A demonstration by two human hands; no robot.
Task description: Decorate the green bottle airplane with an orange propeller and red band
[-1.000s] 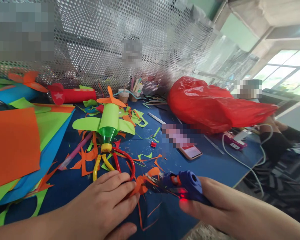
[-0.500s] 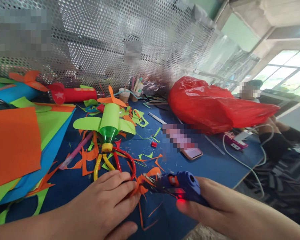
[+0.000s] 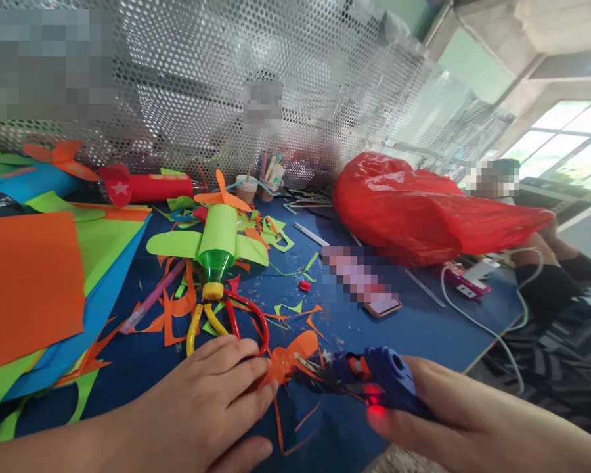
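Note:
A blue glue gun (image 3: 389,378) with a glowing red light is gripped in my right hand (image 3: 438,401). Its dark nozzle points left, close to an orange paper propeller shape (image 3: 293,355) on the blue table. My left hand (image 3: 217,394) lies palm down, its fingertips pressing the left part of that orange shape. Beyond my left fingers are the yellow handles (image 3: 211,318) and red handles (image 3: 249,305) of scissors. Behind them sits a green bottle plane (image 3: 217,240) with paper wings, an orange propeller and a yellow cap.
Coloured paper sheets (image 3: 29,276) lie at left, a red bottle plane (image 3: 152,188) behind. A red plastic bag (image 3: 414,203), a phone (image 3: 381,303) and a white cable (image 3: 487,328) are at right. A person sits beyond the table's right edge.
The glue gun and my right hand have moved a little right and down, away from the orange shape, more of which now shows. My left hand has hardly moved.

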